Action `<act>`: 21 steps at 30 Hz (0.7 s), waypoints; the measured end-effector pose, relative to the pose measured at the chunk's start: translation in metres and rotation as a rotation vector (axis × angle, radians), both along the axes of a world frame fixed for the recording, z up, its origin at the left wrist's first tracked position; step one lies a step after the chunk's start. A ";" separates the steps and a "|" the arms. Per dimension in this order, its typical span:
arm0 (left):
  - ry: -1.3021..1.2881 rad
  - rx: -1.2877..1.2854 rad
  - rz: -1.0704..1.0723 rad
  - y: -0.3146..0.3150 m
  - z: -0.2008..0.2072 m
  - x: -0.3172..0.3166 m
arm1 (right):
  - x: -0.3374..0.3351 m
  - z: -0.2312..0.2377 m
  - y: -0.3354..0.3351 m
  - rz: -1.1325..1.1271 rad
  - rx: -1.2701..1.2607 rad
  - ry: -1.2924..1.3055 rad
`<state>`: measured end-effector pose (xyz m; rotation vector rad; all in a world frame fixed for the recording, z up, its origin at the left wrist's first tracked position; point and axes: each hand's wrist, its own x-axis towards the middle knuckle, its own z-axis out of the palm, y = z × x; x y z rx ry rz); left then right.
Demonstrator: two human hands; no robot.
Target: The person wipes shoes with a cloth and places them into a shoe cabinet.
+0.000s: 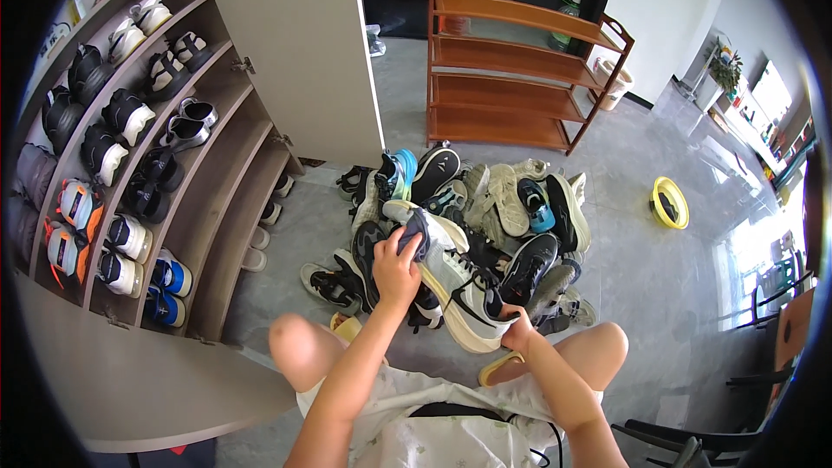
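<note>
My right hand (518, 329) is closed around the heel end of a white and grey sneaker (464, 299) with black laces and a thick cream sole. It is held tilted above a heap of shoes, toe pointing away from me. My left hand (397, 270) is closed on a bunched dark cloth (419, 236) close to the sneaker's toe end. Whether the cloth touches the sneaker I cannot tell. Around and beneath lie many loose shoes, among them a black sneaker (529, 267), a blue sneaker (399, 172) and a pale clog-like shoe (509, 199).
At left stands an open shoe cabinet (238, 143) with several shelves of shoes, its door (299, 43) swung outward. A brown wooden rack (511, 54) stands beyond the heap. On the grey tiled floor at right sits a yellow basin (680, 199) with something dark inside. Chairs (693, 442) are at the lower right.
</note>
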<state>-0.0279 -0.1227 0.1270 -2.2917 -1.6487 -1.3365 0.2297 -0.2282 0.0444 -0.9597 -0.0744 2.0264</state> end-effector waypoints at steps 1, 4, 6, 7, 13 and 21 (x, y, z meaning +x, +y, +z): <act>0.004 0.002 0.006 -0.004 0.000 0.000 | -0.003 0.004 -0.001 0.004 0.002 -0.011; -0.010 -0.121 -0.069 -0.026 -0.002 0.012 | -0.006 0.015 0.001 -0.017 0.009 -0.009; -0.025 -0.195 -0.225 -0.050 -0.006 0.030 | -0.006 0.003 0.003 -0.074 -0.016 -0.017; -0.051 -0.187 -0.294 -0.061 -0.006 0.036 | -0.008 0.001 0.004 -0.125 -0.043 -0.022; -0.076 -0.059 -0.110 -0.031 0.016 0.006 | -0.023 0.047 0.005 -0.111 0.103 -0.189; -0.019 -0.170 -0.195 -0.042 -0.013 0.010 | -0.029 0.041 -0.005 -0.053 0.237 -0.396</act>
